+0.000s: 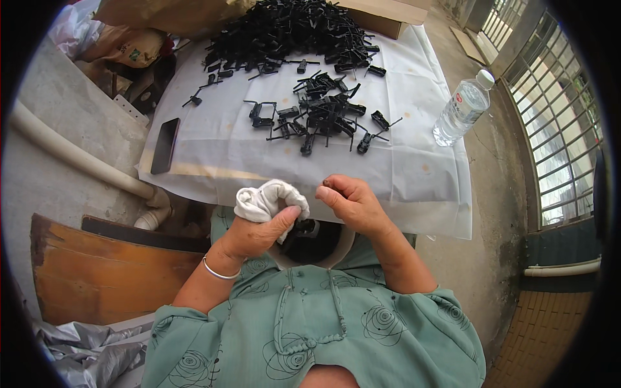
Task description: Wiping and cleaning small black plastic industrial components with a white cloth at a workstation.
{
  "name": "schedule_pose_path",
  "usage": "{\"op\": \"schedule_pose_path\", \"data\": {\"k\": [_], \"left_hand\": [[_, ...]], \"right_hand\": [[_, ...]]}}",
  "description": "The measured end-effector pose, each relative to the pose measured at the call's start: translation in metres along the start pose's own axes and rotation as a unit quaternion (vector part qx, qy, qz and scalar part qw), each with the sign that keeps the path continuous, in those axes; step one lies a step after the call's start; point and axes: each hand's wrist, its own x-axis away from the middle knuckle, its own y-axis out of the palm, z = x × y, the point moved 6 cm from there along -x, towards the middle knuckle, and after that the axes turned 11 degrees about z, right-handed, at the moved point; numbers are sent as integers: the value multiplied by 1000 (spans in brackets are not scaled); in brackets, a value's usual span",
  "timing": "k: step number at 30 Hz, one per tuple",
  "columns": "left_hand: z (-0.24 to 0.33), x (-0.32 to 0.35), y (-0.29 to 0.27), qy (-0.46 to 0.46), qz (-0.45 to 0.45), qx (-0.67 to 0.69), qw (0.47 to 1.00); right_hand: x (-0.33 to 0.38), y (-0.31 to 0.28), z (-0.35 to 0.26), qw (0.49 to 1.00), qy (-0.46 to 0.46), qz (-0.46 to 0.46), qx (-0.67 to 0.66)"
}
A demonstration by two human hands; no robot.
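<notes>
My left hand (255, 234) is closed on a bunched white cloth (262, 197), glove-like with a thick rolled edge. The cloth hides most of its fingers; the thumb lies along the near side. Just right of it, my right hand (352, 202) is curled, thumb against the bent forefinger. The fingertips look dark, and I cannot make out whether something small is pinched there. Both hands are at the table's near edge, above a round pale-rimmed container (346, 249) between my knees, with dark contents. Beyond them lies a small group of black plastic clip-like parts (330, 110) with thin arms.
A large heap of similar black parts (291, 32) covers the far end of the white-sheeted table (213, 145). A dark phone (165, 146) lies at the left edge; a clear water bottle (462, 108) stands at the right. A cardboard box (375, 22) is behind. Wooden boards (110, 275) lean lower left.
</notes>
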Motion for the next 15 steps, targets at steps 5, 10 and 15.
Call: {"op": "schedule_pose_path", "data": {"k": [5, 10, 15], "left_hand": [[-35, 3, 4, -91, 56, 122, 987], [-45, -1, -34, -15, 208, 43, 977], [-44, 28, -84, 56, 210, -179, 959]], "right_hand": [[17, 41, 20, 977, 49, 53, -202], [21, 33, 28, 995, -77, 51, -27], [35, 21, 60, 948, 17, -196, 250]]}}
